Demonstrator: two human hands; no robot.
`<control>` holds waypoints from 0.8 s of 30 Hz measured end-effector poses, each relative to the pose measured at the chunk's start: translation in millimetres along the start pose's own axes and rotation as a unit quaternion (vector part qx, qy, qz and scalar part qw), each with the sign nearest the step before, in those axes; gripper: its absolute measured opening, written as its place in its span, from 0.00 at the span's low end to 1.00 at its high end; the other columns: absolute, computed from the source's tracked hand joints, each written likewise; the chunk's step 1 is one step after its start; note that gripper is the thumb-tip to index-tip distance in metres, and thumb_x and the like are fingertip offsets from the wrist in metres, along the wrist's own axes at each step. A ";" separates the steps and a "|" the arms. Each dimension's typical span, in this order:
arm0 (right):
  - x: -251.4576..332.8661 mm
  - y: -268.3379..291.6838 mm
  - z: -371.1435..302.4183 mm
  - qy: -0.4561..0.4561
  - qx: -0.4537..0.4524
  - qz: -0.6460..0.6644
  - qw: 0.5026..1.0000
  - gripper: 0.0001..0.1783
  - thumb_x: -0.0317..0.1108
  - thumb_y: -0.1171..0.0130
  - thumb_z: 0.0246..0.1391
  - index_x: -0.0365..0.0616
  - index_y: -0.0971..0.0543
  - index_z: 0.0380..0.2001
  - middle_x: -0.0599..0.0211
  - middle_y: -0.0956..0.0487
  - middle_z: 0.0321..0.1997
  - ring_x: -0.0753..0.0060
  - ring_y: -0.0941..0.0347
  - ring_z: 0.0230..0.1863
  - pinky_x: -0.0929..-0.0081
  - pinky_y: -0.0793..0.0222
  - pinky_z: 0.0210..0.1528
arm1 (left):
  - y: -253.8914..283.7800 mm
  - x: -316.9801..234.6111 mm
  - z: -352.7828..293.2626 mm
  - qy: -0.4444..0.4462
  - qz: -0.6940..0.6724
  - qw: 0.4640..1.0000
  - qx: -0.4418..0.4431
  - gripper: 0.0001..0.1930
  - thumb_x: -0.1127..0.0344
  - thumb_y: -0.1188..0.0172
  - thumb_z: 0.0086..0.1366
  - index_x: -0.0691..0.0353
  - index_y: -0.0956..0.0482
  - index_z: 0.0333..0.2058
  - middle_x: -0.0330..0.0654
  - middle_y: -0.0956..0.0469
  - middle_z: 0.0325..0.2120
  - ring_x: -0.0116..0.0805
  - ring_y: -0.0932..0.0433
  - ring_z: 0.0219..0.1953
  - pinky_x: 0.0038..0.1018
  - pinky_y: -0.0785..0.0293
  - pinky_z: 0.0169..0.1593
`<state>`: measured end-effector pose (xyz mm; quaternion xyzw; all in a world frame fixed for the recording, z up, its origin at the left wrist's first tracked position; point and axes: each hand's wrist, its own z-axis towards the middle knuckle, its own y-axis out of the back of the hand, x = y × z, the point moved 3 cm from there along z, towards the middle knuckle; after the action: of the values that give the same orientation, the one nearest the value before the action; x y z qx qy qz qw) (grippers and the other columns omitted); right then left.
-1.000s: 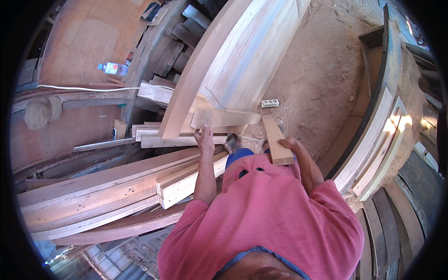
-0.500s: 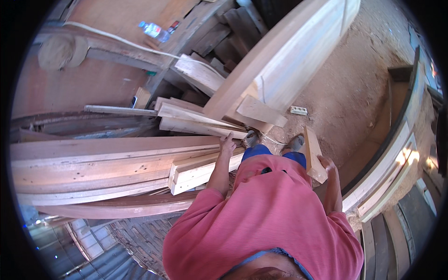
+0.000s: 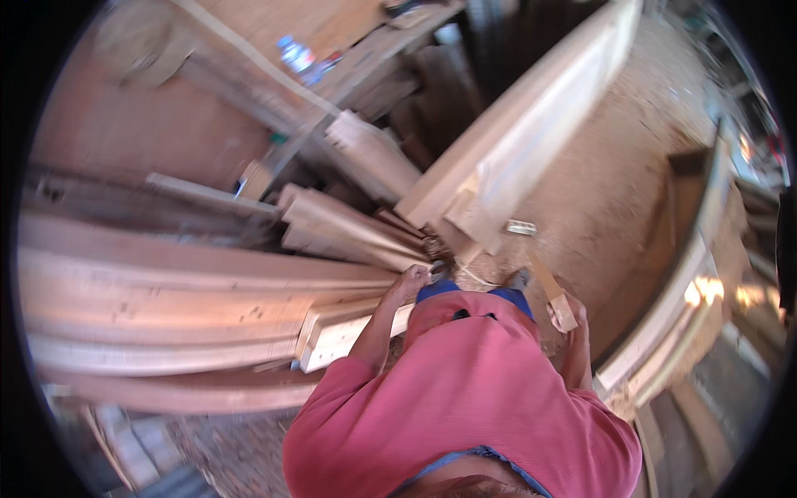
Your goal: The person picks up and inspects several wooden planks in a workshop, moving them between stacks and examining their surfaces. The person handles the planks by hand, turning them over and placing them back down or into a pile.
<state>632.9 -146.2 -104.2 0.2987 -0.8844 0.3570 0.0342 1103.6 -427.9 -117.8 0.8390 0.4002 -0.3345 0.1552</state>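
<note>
My right hand (image 3: 574,314) is closed round the near end of a short wooden board (image 3: 549,282), which slants away in front of my right leg with its narrow side mostly showing. On the other side, my left hand (image 3: 411,280) has its fingers curled in, close to the ends of the stacked long planks (image 3: 207,290). Whether it grips anything is hidden by the blur. Beneath my left forearm lie shorter light-coloured wood pieces (image 3: 336,336).
Ahead stands a long thick timber beam (image 3: 531,124), with an offcut (image 3: 473,220) against its near end. A white power strip (image 3: 521,227) lies on the dusty floor. Several loose boards (image 3: 340,224) lean at the left; a plastic bottle (image 3: 299,58) rests on a bench. A curved wooden frame (image 3: 664,319) stands at right.
The whole view has shifted and blurred. My right hand has turned the short board so that its broad face shows less. The fingers of my left hand have curled in from a looser reach.
</note>
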 end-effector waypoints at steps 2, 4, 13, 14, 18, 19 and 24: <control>-1.3 -7.3 -19.8 0.102 -0.346 -0.258 0.896 0.23 0.49 0.40 0.70 0.37 0.11 0.45 0.65 0.12 0.34 0.75 0.18 0.34 0.69 0.25 0.37 | -45.6 -40.4 9.0 -0.040 0.045 0.993 0.104 0.30 0.51 0.35 0.74 0.68 0.29 0.64 0.46 0.19 0.50 0.32 0.20 0.50 0.31 0.22 0.53; 3.2 -32.1 -52.3 0.169 -0.376 -0.252 0.876 0.23 0.50 0.38 0.69 0.37 0.11 0.41 0.65 0.13 0.31 0.75 0.19 0.28 0.70 0.25 0.30 | -91.6 -82.4 16.1 -0.048 0.104 0.973 0.201 0.35 0.49 0.36 0.75 0.70 0.33 0.68 0.49 0.21 0.55 0.35 0.21 0.56 0.35 0.22 0.58; 17.1 -197.7 -207.5 0.374 -0.312 -0.331 0.808 0.21 0.41 0.39 0.67 0.33 0.16 0.51 0.64 0.13 0.39 0.80 0.21 0.37 0.71 0.24 0.41 | -249.6 -257.6 14.1 -0.129 0.102 0.920 0.356 0.47 0.38 0.34 0.70 0.67 0.41 0.73 0.52 0.26 0.60 0.45 0.25 0.61 0.41 0.26 0.63; 18.3 -208.4 -219.0 0.392 -0.334 -0.371 0.773 0.22 0.40 0.37 0.66 0.33 0.18 0.55 0.64 0.13 0.40 0.76 0.20 0.40 0.67 0.23 0.46 | -265.8 -271.8 12.5 -0.127 0.072 0.928 0.342 0.48 0.37 0.34 0.69 0.67 0.41 0.73 0.51 0.25 0.60 0.46 0.25 0.61 0.41 0.26 0.63; 14.8 -230.3 -243.7 0.473 -0.337 -0.408 0.704 0.28 0.38 0.33 0.61 0.35 0.23 0.61 0.49 0.13 0.47 0.61 0.15 0.47 0.61 0.22 0.50 | -325.6 -323.2 18.3 -0.103 -0.036 0.907 0.406 0.43 0.39 0.33 0.68 0.64 0.35 0.69 0.48 0.24 0.58 0.47 0.25 0.60 0.43 0.26 0.62; 10.7 -229.6 -248.1 0.467 -0.343 -0.430 0.692 0.29 0.38 0.32 0.60 0.36 0.23 0.61 0.46 0.14 0.47 0.57 0.15 0.48 0.60 0.22 0.51 | -339.4 -331.1 20.2 -0.094 -0.112 0.897 0.416 0.40 0.39 0.34 0.69 0.62 0.33 0.68 0.47 0.24 0.57 0.46 0.25 0.59 0.44 0.25 0.61; -10.5 -201.0 -244.7 0.427 -0.405 -0.504 0.632 0.32 0.42 0.30 0.58 0.39 0.23 0.62 0.40 0.15 0.47 0.45 0.15 0.48 0.55 0.22 0.51 | -375.1 -324.5 27.4 -0.051 -0.329 0.882 0.333 0.32 0.35 0.45 0.73 0.53 0.26 0.62 0.43 0.21 0.53 0.42 0.23 0.58 0.44 0.24 0.60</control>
<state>715.2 -95.3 197.5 0.4685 -0.5382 -0.0227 0.7003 652.8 -389.8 87.4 0.6431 0.5096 -0.5223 -0.2321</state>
